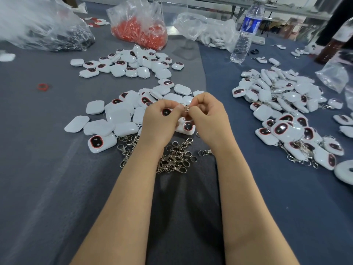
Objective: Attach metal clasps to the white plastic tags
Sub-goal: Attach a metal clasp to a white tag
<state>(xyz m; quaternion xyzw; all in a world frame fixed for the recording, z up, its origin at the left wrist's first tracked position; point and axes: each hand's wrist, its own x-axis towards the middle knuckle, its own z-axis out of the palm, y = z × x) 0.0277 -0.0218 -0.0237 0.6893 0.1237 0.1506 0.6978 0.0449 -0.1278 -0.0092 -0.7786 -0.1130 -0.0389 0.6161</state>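
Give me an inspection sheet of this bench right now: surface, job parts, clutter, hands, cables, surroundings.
Surface: grey cloth over the table, a bluer cloth on the right.
Job's things: loose white tags in heaps ahead; metal clasps heaped near the wrists; clasped tags piled on the right.
Clutter: bag of red pieces, water bottle, red ring, clear bag of dark parts.
Hands: left hand and right hand both pinch the held clasp above the tags.
Cables: nothing seen.
Surroundings: blurred metal frames at the back.
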